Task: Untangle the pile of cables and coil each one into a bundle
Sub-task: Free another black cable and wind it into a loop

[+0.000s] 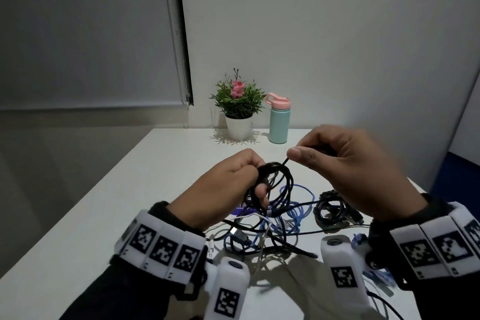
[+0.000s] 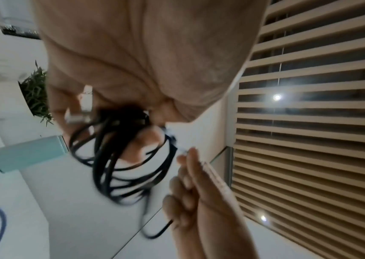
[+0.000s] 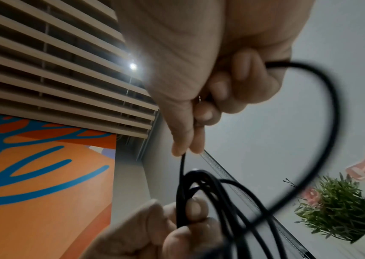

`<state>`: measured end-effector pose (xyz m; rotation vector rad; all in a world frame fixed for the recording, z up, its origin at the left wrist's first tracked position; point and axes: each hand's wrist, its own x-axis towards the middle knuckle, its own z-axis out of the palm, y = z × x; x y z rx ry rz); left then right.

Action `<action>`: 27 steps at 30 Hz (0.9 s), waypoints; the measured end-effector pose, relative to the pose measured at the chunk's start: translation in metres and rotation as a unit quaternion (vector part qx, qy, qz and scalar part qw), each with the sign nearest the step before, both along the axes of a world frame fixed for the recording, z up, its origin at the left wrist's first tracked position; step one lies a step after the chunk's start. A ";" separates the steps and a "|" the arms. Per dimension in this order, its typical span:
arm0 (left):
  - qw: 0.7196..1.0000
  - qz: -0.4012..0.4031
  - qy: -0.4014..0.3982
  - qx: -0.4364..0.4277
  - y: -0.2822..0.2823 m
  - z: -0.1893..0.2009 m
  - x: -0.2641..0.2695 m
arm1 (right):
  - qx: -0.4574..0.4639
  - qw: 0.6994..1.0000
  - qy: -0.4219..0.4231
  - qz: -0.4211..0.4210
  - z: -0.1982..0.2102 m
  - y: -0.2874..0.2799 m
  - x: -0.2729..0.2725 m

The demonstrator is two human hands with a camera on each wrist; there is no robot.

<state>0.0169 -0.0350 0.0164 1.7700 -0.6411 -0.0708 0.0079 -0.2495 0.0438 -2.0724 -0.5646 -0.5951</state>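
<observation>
Several loops of thin black rubber cable [image 1: 279,184] hang bunched in the clenched left hand [image 1: 228,187], above the tangled pile of blue, white and black cables [image 1: 262,231] on the white table [image 1: 155,189]. Its free tail runs up and rightward to the right hand [image 1: 348,163], which pinches it just beside the coil, so the right hand is placed to lay the next turn.

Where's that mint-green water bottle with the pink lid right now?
In the head view the water bottle stands upright at the far edge of the table, by the wall, just right of the potted plant and beyond both hands.
</observation>
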 end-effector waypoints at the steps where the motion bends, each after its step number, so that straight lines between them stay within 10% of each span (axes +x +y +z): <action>1: 1.000 0.021 0.002 -0.005 -0.004 -0.001 -0.001 | -0.007 1.000 -0.015 0.007 0.001 0.002 -0.002; 8: 0.994 0.092 -0.047 0.018 -0.004 -0.004 0.004 | -0.204 0.979 0.005 -0.031 0.017 -0.023 -0.017; 12: 0.996 -0.015 0.017 -0.081 -0.009 -0.005 0.002 | -0.020 0.999 -0.017 -0.038 0.005 -0.015 0.001; 17: 0.977 -0.092 0.029 -0.190 -0.010 -0.008 -0.001 | 0.158 0.956 0.211 0.129 -0.025 0.012 0.016; 27: 0.995 0.037 -0.084 -0.037 -0.012 -0.010 0.002 | 0.147 0.934 0.293 0.144 -0.031 0.014 0.019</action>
